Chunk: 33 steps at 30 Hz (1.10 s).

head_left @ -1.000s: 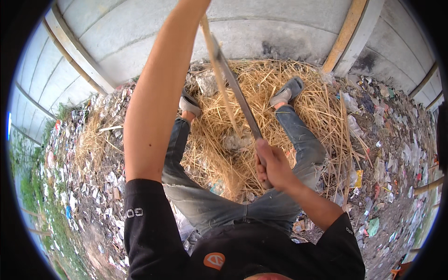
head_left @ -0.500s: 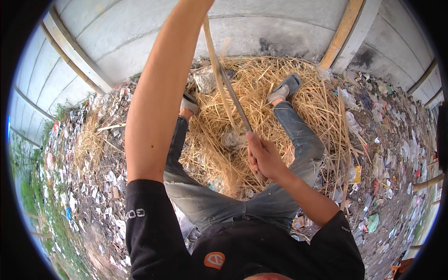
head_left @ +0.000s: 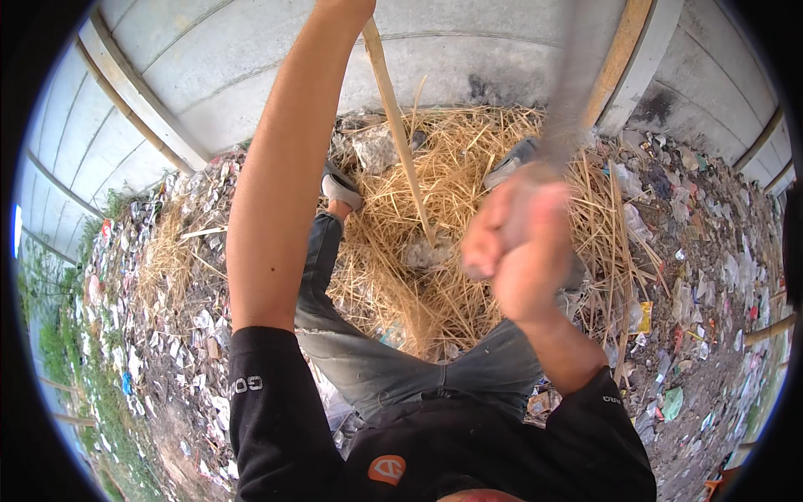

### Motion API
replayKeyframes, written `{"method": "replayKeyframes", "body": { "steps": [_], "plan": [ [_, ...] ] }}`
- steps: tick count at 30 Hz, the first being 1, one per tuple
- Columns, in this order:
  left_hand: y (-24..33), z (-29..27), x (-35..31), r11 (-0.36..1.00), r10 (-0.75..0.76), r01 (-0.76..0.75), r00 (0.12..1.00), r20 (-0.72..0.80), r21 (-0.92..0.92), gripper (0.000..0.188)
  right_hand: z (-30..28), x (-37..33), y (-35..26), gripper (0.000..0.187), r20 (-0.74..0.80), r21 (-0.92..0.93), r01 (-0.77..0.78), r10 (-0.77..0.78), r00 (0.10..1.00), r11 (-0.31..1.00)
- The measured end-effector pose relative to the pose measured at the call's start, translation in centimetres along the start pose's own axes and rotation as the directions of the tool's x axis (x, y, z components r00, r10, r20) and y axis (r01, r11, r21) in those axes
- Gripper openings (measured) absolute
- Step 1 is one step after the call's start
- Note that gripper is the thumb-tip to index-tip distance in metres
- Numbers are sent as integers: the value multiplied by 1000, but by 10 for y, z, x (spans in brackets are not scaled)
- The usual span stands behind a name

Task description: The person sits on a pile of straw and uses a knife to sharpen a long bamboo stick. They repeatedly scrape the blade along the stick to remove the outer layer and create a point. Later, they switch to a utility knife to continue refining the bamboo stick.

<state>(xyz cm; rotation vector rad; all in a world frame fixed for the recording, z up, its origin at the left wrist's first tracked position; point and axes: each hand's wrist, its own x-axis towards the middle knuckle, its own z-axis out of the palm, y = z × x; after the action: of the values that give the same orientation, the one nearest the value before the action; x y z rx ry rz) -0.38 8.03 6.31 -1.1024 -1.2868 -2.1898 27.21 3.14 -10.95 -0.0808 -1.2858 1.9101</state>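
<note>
My left hand point(head_left: 345, 7) is at the top edge, mostly cut off. Its fingers are hidden, but the upper end of a pale bamboo strip point(head_left: 393, 109) meets the hand and appears held there. Tilted slightly, the strip runs down to the straw near a stone point(head_left: 422, 253). My right hand point(head_left: 527, 243), blurred by motion, is closed round the handle of a machete. Its long grey blade point(head_left: 573, 92) points up, smeared, to the right of the strip and apart from it.
Straw-like shavings point(head_left: 468, 159) cover the ground between my feet. A rough block point(head_left: 375, 149) lies by the grey panel wall point(head_left: 493, 67). Long thin strips point(head_left: 617, 251) lie at the right. Scattered plastic litter point(head_left: 719, 276) surrounds the heap.
The machete has come off the bamboo strip and swung up to the right with my right hand. My left hand has lowered slightly; the strip stays nearly in place.
</note>
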Motion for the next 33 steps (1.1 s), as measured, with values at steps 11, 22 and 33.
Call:
{"method": "replayKeyframes", "body": {
  "steps": [11, 22, 33],
  "plan": [
    [-9, -11, 3, 997, -75, 75, 997, -24, 2, 57, -42, 10, 15, 57, -73, -182, -336, 328, 942, 924],
    [-51, -33, 46, 802, -443, 515, 853, 277, -304, 51, -200, -135, 280, 54, -413, 329, -882, 891, 186, 337],
    [-4, -43, 22, 988, -139, 129, 982, -130, -82, 44, -66, 22, 59, 55, -227, -49, -430, 409, 884, 901]
  ]
}}
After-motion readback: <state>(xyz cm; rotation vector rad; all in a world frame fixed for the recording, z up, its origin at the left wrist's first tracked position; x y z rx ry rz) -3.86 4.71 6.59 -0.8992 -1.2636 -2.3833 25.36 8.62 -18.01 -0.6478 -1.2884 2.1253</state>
